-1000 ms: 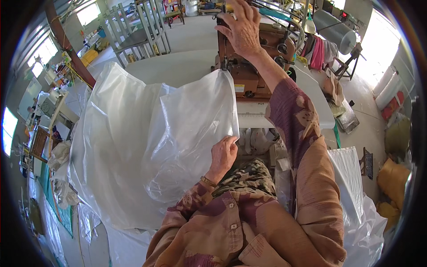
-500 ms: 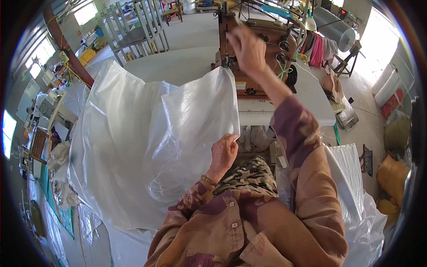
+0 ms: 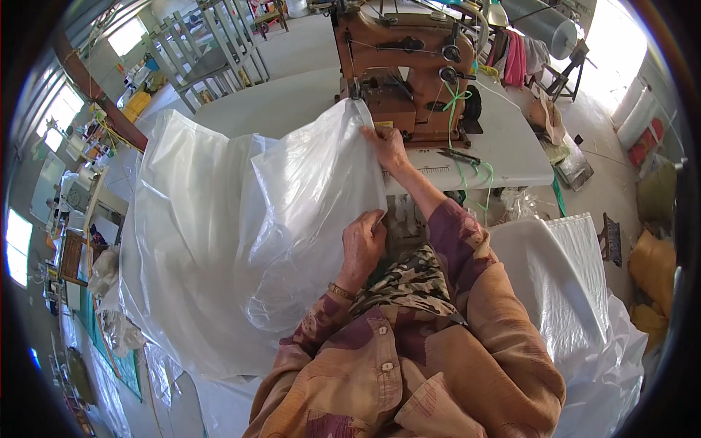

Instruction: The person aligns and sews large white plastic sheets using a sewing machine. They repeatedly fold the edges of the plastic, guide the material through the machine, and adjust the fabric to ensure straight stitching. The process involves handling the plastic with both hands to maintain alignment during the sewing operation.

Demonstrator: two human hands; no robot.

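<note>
A large translucent white plastic sheet (image 3: pixel 212 241) drapes over the left part of the table and down its front. Its far right corner lies under the needle area of a brown sewing machine (image 3: pixel 432 87). My right hand (image 3: pixel 387 150) pinches the sheet's right edge just in front of the machine. Nearer to me, my left hand (image 3: pixel 363 244) is closed on the same edge, with a band around the wrist. Right of my right hand, dark thread snips (image 3: pixel 460 155) lie on the table beside a dangling green cord (image 3: pixel 491 182).
The white table (image 3: pixel 518 164) extends to the right of the machine. A stack of white plastic sheets (image 3: pixel 562 255) rests to my right. A grey metal rack (image 3: pixel 208 55) stands beyond the table at the left. A large grey roll (image 3: pixel 544 29) is at the back right.
My right hand has come down from the machine's upper part onto the sheet's edge. My left hand stays on that edge. The view has shifted slightly.
</note>
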